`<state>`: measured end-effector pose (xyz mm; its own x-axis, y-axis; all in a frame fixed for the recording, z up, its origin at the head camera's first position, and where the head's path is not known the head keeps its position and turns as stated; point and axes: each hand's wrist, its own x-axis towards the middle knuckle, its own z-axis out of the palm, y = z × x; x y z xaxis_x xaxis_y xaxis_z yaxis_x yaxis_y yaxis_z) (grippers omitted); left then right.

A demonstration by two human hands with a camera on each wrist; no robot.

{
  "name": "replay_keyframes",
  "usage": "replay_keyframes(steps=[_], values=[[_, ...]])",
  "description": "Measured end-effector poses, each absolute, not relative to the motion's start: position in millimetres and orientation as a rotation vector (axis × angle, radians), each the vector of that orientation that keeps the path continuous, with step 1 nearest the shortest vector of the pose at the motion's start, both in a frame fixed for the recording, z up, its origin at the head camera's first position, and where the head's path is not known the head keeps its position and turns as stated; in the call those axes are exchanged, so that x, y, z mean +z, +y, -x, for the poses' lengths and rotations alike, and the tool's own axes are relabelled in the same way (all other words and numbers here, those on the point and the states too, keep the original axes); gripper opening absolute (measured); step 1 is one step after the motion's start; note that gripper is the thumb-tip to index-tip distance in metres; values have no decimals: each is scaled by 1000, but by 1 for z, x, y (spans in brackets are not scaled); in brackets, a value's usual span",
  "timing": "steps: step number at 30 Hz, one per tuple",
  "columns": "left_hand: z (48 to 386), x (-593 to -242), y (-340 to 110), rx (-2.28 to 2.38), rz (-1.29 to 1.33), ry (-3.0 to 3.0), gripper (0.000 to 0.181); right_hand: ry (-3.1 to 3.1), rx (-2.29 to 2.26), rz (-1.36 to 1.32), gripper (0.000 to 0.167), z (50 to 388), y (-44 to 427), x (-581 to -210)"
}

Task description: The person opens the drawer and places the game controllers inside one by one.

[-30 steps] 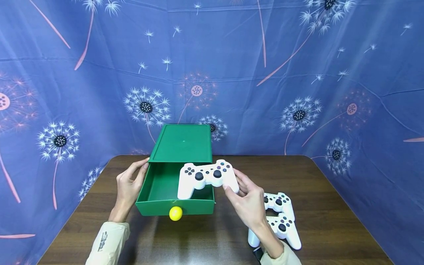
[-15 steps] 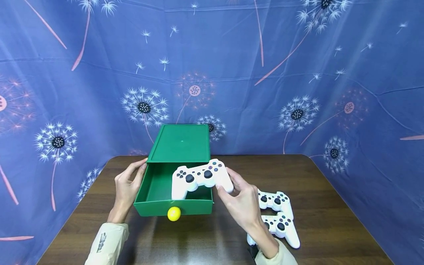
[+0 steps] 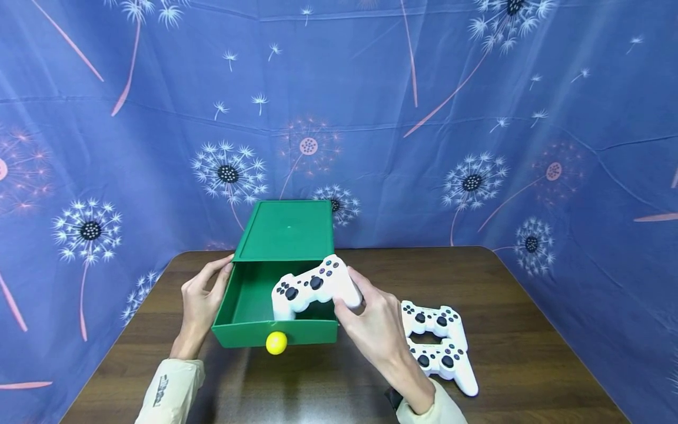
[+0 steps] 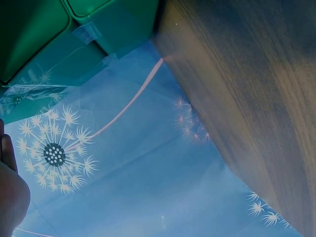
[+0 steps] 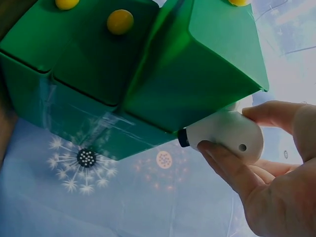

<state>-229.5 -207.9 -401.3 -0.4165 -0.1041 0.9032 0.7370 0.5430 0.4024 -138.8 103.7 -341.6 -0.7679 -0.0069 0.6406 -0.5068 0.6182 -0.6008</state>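
Controller (image 3: 306,290) is pinched at one end in your right hand (image 3: 373,318), tilted over the open drawer (image 3: 312,334) left of that hand. Lower too early, its low end snags. Left hand (image 3: 203,297), fingers fairly straight, touches cabinet (image 3: 288,227); slip, it shifts.

2 cream sleeves (image 3: 180,388) — left bears dark print (image 3: 160,391).

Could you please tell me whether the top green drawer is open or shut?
Open: the drawer juts out from the cabinet, its inside showing behind the front wall with the yellow knob.
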Motion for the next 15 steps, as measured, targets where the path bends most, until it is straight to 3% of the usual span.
replay_keyframes(steps=[15], values=[[232,-404,-209,-1021,519,-1764,36,-2277,1088,-424,50,139,99,-333]])
